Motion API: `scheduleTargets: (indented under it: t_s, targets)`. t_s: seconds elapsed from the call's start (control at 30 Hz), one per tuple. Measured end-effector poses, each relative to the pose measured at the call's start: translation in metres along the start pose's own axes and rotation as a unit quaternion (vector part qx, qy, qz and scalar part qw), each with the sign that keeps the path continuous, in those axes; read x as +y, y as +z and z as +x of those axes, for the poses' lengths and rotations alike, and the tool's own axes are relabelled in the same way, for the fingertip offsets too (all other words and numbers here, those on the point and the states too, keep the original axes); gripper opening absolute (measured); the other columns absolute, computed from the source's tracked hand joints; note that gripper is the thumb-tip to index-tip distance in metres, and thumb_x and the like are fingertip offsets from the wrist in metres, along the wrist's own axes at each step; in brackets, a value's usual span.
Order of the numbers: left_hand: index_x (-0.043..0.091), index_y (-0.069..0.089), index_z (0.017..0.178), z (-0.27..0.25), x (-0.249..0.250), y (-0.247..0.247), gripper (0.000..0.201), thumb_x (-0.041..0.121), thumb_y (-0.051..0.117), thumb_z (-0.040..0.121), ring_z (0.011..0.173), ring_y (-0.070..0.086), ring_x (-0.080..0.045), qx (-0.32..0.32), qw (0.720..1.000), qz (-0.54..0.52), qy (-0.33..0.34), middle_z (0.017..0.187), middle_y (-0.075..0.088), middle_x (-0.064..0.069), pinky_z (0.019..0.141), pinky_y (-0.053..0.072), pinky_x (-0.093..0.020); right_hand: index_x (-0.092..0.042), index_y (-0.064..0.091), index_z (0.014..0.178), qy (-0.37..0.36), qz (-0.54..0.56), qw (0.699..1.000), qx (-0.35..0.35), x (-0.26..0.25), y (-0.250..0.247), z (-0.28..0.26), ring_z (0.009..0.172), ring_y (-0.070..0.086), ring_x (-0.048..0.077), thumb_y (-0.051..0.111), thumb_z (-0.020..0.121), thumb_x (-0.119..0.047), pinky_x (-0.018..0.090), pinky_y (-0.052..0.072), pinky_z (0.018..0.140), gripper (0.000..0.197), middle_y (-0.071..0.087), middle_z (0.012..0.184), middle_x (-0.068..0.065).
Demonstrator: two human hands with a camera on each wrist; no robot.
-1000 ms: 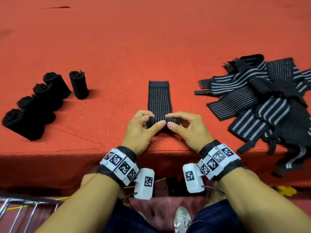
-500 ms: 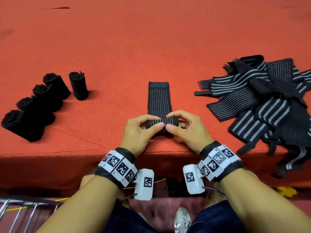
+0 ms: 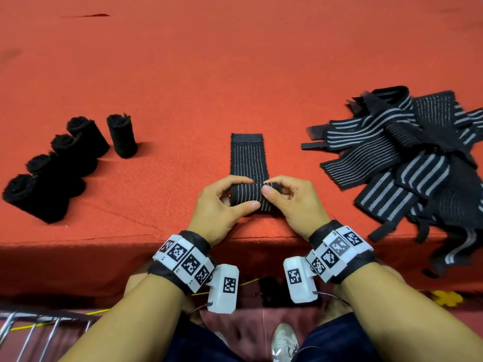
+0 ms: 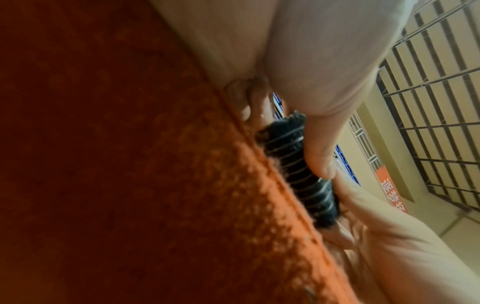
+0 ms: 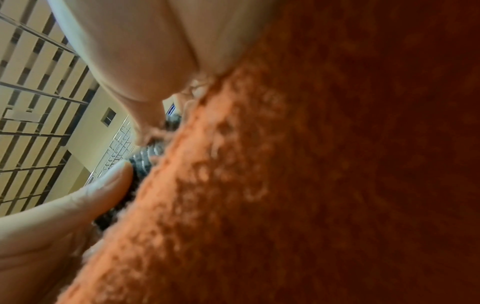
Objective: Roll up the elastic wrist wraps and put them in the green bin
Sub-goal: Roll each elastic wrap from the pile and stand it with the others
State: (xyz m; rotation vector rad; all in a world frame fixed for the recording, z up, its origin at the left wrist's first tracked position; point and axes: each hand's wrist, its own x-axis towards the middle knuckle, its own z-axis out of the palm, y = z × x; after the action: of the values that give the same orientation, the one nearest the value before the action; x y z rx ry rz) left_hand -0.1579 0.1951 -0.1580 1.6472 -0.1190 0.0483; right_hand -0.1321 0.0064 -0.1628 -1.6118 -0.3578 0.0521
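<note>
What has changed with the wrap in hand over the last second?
The roll has grown thicker and moved away from the person, so the flat tail beyond it is shorter. The left hand and right hand keep pinching the roll and moved forward with it. The five finished rolls and the loose pile have not moved.

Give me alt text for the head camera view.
Both hands, left hand and right hand, roll a striped wrist wrap on a red table. Five finished rolls sit to the left; a pile of unrolled wraps lies right.
</note>
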Motion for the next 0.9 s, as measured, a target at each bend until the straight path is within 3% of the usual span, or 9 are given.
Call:
scheduleTargets:
  t_s: [0.1,0.17,0.27,0.33,0.47,0.6,0.67,0.8,0.9]
  targets:
    - [0.014,0.072,0.104,0.001,0.0004,0.0024,0.033,0.0,0.084,0.077,0.086,0.073,-0.008,0.017,1.0,-0.006,-0.006,0.095,0.077,0.0,0.073,0.056,-0.02,-0.011,0.07,0.105,-0.004,-0.006,1.0,-0.004,-0.0013,-0.0008,0.0007,0.073,0.066,0.012,0.069,0.094,-0.009,0.027,0.056,0.068,0.011,0.073,0.081,0.0]
    - [0.013,0.072,0.102,0.0023,-0.0004,0.0022,0.029,0.004,0.085,0.078,0.084,0.072,-0.005,0.022,1.0,0.012,-0.001,0.093,0.077,0.002,0.074,0.053,-0.016,-0.017,0.068,0.112,-0.001,-0.02,1.0,-0.012,-0.0012,-0.0029,-0.0003,0.06,0.052,0.022,0.073,0.091,-0.011,0.034,0.048,0.056,0.022,0.062,0.069,0.003]
    - [0.013,0.072,0.103,0.0035,-0.0009,0.0009,0.027,0.007,0.084,0.079,0.082,0.072,-0.005,0.018,1.0,0.02,-0.01,0.09,0.077,0.003,0.073,0.052,-0.016,-0.017,0.069,0.112,-0.003,-0.028,0.999,-0.018,0.0002,-0.0064,-0.0004,0.055,0.044,0.015,0.075,0.089,-0.007,0.024,0.042,0.052,0.026,0.062,0.07,-0.017]
    - [0.013,0.07,0.107,0.0037,0.0008,0.0005,0.029,0.007,0.082,0.081,0.08,0.073,-0.007,0.012,1.0,0.021,-0.019,0.088,0.077,0.002,0.072,0.053,-0.018,-0.016,0.072,0.107,-0.004,-0.033,0.999,-0.015,-0.0004,-0.005,0.0002,0.056,0.05,0.008,0.074,0.09,-0.005,0.02,0.046,0.055,0.02,0.067,0.076,-0.019]
    - [0.018,0.068,0.113,0.0044,-0.001,-0.0023,0.04,0.01,0.086,0.078,0.09,0.073,-0.019,-0.016,0.999,0.033,-0.02,0.099,0.077,-0.006,0.084,0.059,-0.034,-0.021,0.074,0.099,0.003,-0.017,1.0,0.007,0.0052,-0.0037,0.0039,0.081,0.071,0.019,0.07,0.094,-0.007,0.037,0.059,0.081,0.015,0.076,0.095,0.0]
    - [0.032,0.068,0.111,0.0051,-0.0037,-0.0058,0.052,0.036,0.091,0.064,0.096,0.068,-0.039,-0.034,0.995,0.089,0.007,0.107,0.073,-0.003,0.088,0.055,-0.057,-0.012,0.074,0.098,-0.004,-0.021,1.0,0.009,0.0058,-0.0029,0.0039,0.08,0.069,0.004,0.066,0.095,-0.005,0.019,0.052,0.075,0.011,0.075,0.083,-0.009]
    - [0.03,0.07,0.108,0.0049,-0.0043,-0.0053,0.048,0.034,0.09,0.065,0.098,0.069,-0.033,-0.029,0.996,0.078,0.013,0.106,0.073,0.0,0.091,0.054,-0.056,-0.011,0.074,0.098,-0.002,-0.037,0.999,0.012,0.0068,-0.003,0.004,0.068,0.062,0.0,0.066,0.097,-0.011,0.017,0.047,0.068,0.008,0.069,0.071,-0.014]
    - [0.025,0.074,0.104,0.0033,-0.0011,-0.0028,0.036,0.028,0.09,0.072,0.087,0.069,-0.031,-0.011,0.998,0.068,0.003,0.098,0.075,-0.006,0.085,0.057,-0.045,-0.017,0.074,0.098,-0.002,-0.061,0.998,0.012,0.005,-0.0043,0.0045,0.058,0.045,0.009,0.064,0.099,-0.021,0.025,0.038,0.058,0.011,0.057,0.062,-0.009]
    - [0.016,0.076,0.1,0.0036,0.0013,-0.0035,0.024,0.016,0.086,0.078,0.081,0.068,-0.009,-0.001,0.998,0.07,0.001,0.092,0.077,-0.001,0.077,0.056,-0.026,-0.013,0.074,0.105,-0.014,-0.049,0.999,-0.006,-0.0005,-0.0036,0.0025,0.062,0.054,0.004,0.068,0.095,-0.011,0.018,0.045,0.062,0.011,0.07,0.089,0.0]
